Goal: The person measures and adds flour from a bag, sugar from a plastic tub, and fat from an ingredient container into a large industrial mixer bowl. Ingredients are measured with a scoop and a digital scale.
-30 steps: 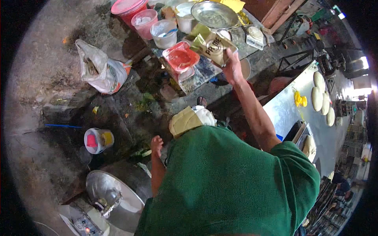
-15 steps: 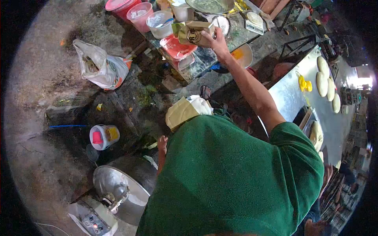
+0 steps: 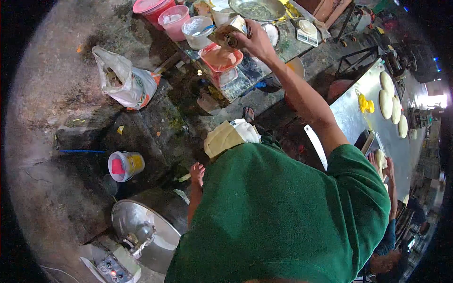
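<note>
A brown and green packet [image 3: 227, 36] is gripped in my right hand [image 3: 255, 41], tilted over a red tub [image 3: 221, 57] that has pale brown material in it. The tub sits on the worn table [image 3: 250, 70]. Beside my green shirt, on the left, my left hand [image 3: 197, 173] hangs low with its fingers apart and nothing in them. A white tub with a blue-handled tool [image 3: 197, 31] stands just left of the packet.
Pink buckets [image 3: 173, 20], a metal pan [image 3: 257, 7] and a scale [image 3: 307, 34] share the table. A white sack [image 3: 127, 80], a bucket [image 3: 124, 165] and a mixer bowl [image 3: 141, 226] stand left. At right, a co-worker's hands [image 3: 382, 164] touch dough on a metal table [image 3: 347, 111].
The packet in my right hand has tilted over the red tub. My left hand's fingers have spread. The co-worker's hands have come into view on the dough.
</note>
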`<state>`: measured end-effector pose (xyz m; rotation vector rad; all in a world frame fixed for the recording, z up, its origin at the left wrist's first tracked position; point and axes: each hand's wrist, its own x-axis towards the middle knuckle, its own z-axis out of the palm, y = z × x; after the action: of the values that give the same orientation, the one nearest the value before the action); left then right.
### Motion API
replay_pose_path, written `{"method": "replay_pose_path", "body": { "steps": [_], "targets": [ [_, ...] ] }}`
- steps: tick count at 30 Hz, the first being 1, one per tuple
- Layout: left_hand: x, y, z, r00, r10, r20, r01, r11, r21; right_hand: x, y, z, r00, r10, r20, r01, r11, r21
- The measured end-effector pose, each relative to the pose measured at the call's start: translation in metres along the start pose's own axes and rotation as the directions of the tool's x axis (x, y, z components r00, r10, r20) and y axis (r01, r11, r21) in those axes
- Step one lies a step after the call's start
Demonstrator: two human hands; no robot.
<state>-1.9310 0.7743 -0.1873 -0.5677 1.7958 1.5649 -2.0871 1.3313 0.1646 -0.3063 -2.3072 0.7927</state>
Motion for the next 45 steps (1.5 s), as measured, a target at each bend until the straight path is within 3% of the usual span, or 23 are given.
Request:
{"method": "replay_pose_path", "body": {
  "steps": [8, 10, 14, 15, 16, 19, 20, 22, 25, 28, 29, 31, 33, 35, 36, 37, 38, 39, 40, 41, 42, 44, 45],
  "targets": [
    [-0.002, -0.027, 0.005, 0.976, -0.217, 0.014, 0.217, 0.975, -0.039, 0.019, -0.031, -0.019, 0.998, -0.032, 0.049, 0.037, 0.995, -0.097],
    [0.008, -0.026, 0.012, 0.972, -0.232, 0.02, 0.233, 0.971, -0.059, 0.018, -0.027, -0.014, 0.993, -0.056, 0.105, 0.07, 0.989, -0.128],
    [0.04, -0.017, 0.027, 0.975, -0.208, 0.08, 0.219, 0.962, -0.163, 0.017, -0.036, -0.012, 0.996, 0.041, 0.082, -0.049, 0.994, 0.098],
    [0.046, -0.016, 0.028, 0.975, -0.181, 0.132, 0.208, 0.95, -0.233, 0.017, -0.021, -0.006, 0.997, -0.006, 0.076, 0.007, 1.0, -0.015],
    [0.053, -0.015, 0.03, 0.971, -0.153, 0.183, 0.203, 0.932, -0.301, 0.017, -0.023, -0.008, 0.996, -0.071, 0.056, 0.072, 0.997, -0.012],
    [0.056, 0.017, 0.043, 0.959, -0.078, 0.273, 0.187, 0.897, -0.4, 0.011, -0.023, -0.012, 0.989, 0.147, 0.013, -0.148, 0.987, 0.062],
    [0.05, 0.034, 0.049, 0.954, -0.058, 0.294, 0.183, 0.89, -0.417, 0.009, -0.016, -0.01, 0.988, 0.148, -0.037, -0.145, 0.987, 0.069],
    [0.038, 0.061, 0.064, 0.986, -0.137, 0.097, 0.16, 0.937, -0.309, 0.002, 0.004, -0.006, 0.902, 0.42, 0.103, -0.432, 0.881, 0.194],
    [0.047, 0.066, 0.056, 0.973, -0.2, 0.112, 0.224, 0.934, -0.28, -0.014, 0.01, -0.003, 0.949, 0.315, -0.034, -0.304, 0.936, 0.175],
    [0.068, 0.04, 0.032, 0.927, -0.122, 0.355, 0.291, 0.833, -0.472, -0.021, 0.007, -0.007, 0.953, 0.302, 0.014, -0.302, 0.949, 0.094],
    [0.069, 0.041, 0.032, 0.941, -0.177, 0.289, 0.286, 0.872, -0.398, -0.02, 0.003, -0.007, 0.955, 0.293, -0.048, -0.277, 0.938, 0.21],
    [0.059, 0.068, 0.04, 0.952, -0.274, 0.136, 0.299, 0.927, -0.227, -0.013, 0.011, -0.006, 0.963, 0.27, -0.024, -0.263, 0.951, 0.164],
    [0.082, 0.074, 0.027, 0.948, -0.254, 0.193, 0.29, 0.939, -0.184, -0.007, 0.009, -0.012, 0.948, 0.31, 0.074, -0.316, 0.943, 0.105],
    [0.082, 0.107, 0.043, 0.982, -0.168, 0.082, 0.176, 0.98, -0.098, -0.007, 0.006, -0.008, 0.945, 0.325, -0.035, -0.316, 0.936, 0.153],
    [0.075, 0.146, 0.061, 0.996, -0.069, -0.059, 0.068, 0.998, -0.011, 0.0, 0.003, -0.003, 0.944, 0.317, -0.089, -0.297, 0.937, 0.185],
    [0.106, 0.146, 0.049, 0.976, 0.213, 0.051, -0.215, 0.975, 0.051, 0.003, 0.002, -0.001, 0.923, 0.38, -0.063, -0.349, 0.894, 0.282],
    [0.119, 0.166, 0.049, 0.927, 0.375, 0.035, -0.376, 0.925, 0.046, 0.009, -0.003, 0.0, 0.887, 0.461, -0.028, -0.42, 0.83, 0.367],
    [0.132, 0.186, 0.05, 0.851, 0.526, 0.017, -0.526, 0.849, 0.049, 0.013, -0.002, 0.006, 0.841, 0.541, 0.015, -0.453, 0.689, 0.566],
    [0.111, 0.243, 0.083, 0.814, 0.564, -0.138, -0.568, 0.823, 0.018, 0.016, -0.002, 0.013, 0.79, 0.608, 0.08, -0.462, 0.503, 0.73],
    [0.116, 0.279, 0.096, 0.818, 0.568, -0.094, -0.575, 0.813, -0.09, 0.019, -0.007, 0.016, 0.763, 0.615, 0.196, -0.496, 0.364, 0.789],
    [0.12, 0.311, 0.106, 0.818, 0.573, -0.046, -0.57, 0.798, -0.198, 0.028, -0.028, 0.019, 0.756, 0.608, 0.242, -0.505, 0.308, 0.806],
    [0.074, 0.411, 0.141, 0.847, 0.508, 0.159, -0.497, 0.861, -0.106, 0.033, -0.047, 0.041, 0.711, 0.611, 0.349, -0.538, 0.153, 0.829],
    [0.064, 0.44, 0.152, 0.775, 0.569, 0.274, -0.567, 0.818, -0.095, 0.037, -0.061, 0.057, 0.725, 0.582, 0.368, -0.539, 0.145, 0.83]
  ]
}}
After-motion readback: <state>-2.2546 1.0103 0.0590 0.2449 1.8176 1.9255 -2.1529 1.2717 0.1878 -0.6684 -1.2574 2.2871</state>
